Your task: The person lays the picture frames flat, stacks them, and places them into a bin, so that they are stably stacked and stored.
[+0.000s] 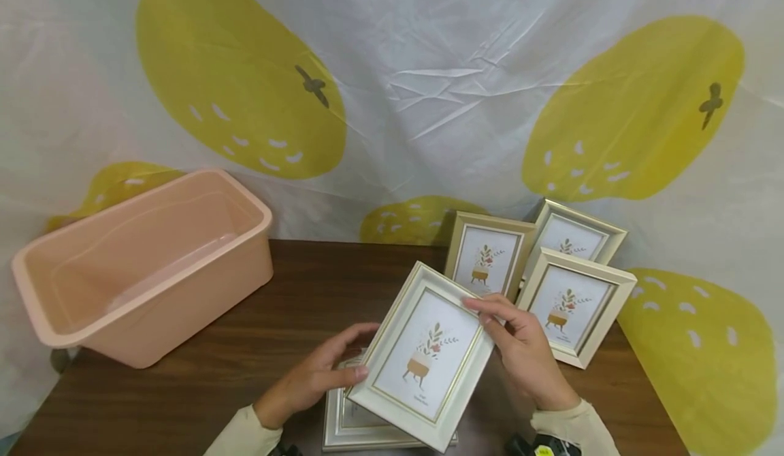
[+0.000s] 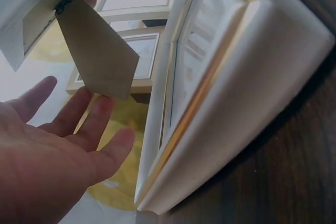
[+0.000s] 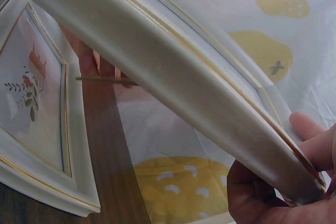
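Note:
My right hand (image 1: pixel 527 347) pinches the upper right edge of a white picture frame (image 1: pixel 429 357) with gold inner trim, thumb in front in the right wrist view. The frame is held tilted above the table, its plant print facing up. Beside its lower left edge is my left hand (image 1: pixel 312 378), fingers spread and loosely bent. Seen from the left wrist, a flat easel stand (image 2: pixel 100 51) sticks out from the frame's back, and the left fingertips are at its lower end. Under the held frame lies another white-and-gold frame (image 1: pixel 333 425), partly covered.
A pink plastic bin (image 1: pixel 184 306) stands at the left on the dark wooden table (image 1: pixel 306 279). Several frames stand at the back right: a tan one (image 1: pixel 453 255), a cream one (image 1: pixel 612 275) in front, and a silvery one (image 1: pixel 615 233) behind. A fruit-printed cloth (image 1: pixel 429 102) hangs behind.

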### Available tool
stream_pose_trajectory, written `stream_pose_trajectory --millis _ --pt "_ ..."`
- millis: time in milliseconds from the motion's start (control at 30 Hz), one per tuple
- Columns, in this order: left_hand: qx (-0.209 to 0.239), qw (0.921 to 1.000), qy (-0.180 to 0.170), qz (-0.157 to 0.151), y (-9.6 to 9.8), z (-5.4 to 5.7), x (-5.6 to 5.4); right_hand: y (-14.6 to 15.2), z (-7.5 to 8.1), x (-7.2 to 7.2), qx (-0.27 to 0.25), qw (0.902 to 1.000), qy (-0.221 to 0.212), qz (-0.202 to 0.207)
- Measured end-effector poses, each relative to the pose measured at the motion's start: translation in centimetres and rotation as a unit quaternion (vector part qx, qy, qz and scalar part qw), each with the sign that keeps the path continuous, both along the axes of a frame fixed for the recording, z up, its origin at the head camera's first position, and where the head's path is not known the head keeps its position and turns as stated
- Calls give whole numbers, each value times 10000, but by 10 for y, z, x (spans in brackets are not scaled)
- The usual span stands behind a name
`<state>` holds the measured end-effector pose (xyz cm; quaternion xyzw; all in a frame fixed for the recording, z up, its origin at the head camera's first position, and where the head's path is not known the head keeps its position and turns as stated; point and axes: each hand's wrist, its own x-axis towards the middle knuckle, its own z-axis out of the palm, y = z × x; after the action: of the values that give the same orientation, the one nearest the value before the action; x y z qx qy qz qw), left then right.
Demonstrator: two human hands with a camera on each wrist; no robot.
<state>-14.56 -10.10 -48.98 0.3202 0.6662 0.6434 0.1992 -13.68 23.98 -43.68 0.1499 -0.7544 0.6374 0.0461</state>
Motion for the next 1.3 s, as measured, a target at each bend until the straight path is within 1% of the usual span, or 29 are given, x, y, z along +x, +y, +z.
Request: stream_pose_trajectory --millis 67,167,267,367,467,567,700,800,933,1033,1167,1267,1300 --pt "-2 10000 44 84 -1 -1 0 -1 -1 -1 0 10000 -20 -16" --pt "178 9997 0 149 -1 -3 0 -3 -2 -2 -28 10000 -73 -58" --pt "303 9991 -45 305 -1 -5 1 -6 -3 -3 -26 9998 -128 -145" --pt "256 9979 80 597 -1 -6 3 -9 -5 -4 28 9994 -193 -290" --pt "272 9965 118 786 -1 -7 6 -11 -7 -5 174 9981 -280 -523" --pt "336 9953 73 902 -1 -7 9 -13 -9 -6 193 9955 -533 -764" --pt "499 9935 -22 1023 -2 -8 14 -14 -12 -9 -187 9897 -1055 -949" --pt "692 9915 -98 1100 0 -9 20 -15 -14 -11 -319 9860 -1214 -1094" --pt "892 9857 -220 1410 6 -12 28 -16 -17 -11 -191 9847 -1074 -1358" --pt "1084 9794 -302 1677 11 -15 33 -18 -19 -11 -243 9837 -982 -1488" --pt "1395 9713 -365 1893 18 -17 38 -21 -21 -11 -494 9816 -1033 -1528" --pt "1563 9655 -513 2020 23 -16 42 -22 -22 -9 -521 9789 -1146 -1610" --pt "1586 9632 -628 2080 25 -16 43 -23 -22 -9 -496 9779 -1173 -1656"
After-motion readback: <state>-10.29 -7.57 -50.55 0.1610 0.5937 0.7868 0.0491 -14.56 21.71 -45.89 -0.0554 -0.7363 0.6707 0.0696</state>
